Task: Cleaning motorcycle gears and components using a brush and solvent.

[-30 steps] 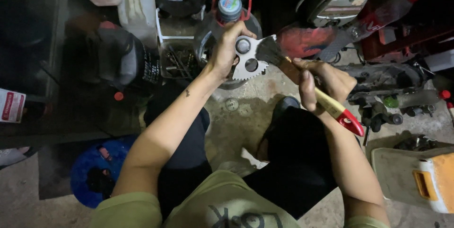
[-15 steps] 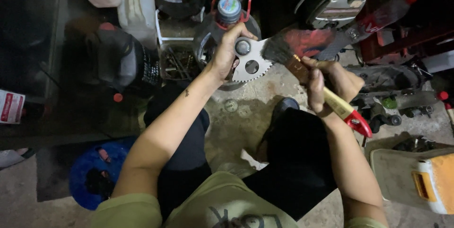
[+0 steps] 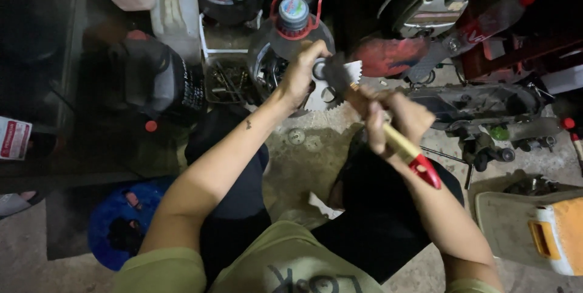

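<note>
Two hands: left hand (image 3: 302, 74) grips sprocket (image 3: 340, 83), right hand (image 3: 395, 117) brush (image 3: 388, 132); bottle (image 3: 291, 26) behind.

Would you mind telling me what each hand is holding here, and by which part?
The left hand grips a toothed metal sprocket by its left edge. The right hand holds a paintbrush around the middle of its wooden handle, bristles against the sprocket.

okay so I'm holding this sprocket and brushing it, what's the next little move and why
Probably turn the sprocket a little in your left hand and brush the next stretch of teeth. The paintbrush in your right hand has its dark bristles on the upper face near the centre hole, while the toothed edge at the right and lower side lies outside them. Your left grip covers the other edge, so shifting it would expose that part.
</note>
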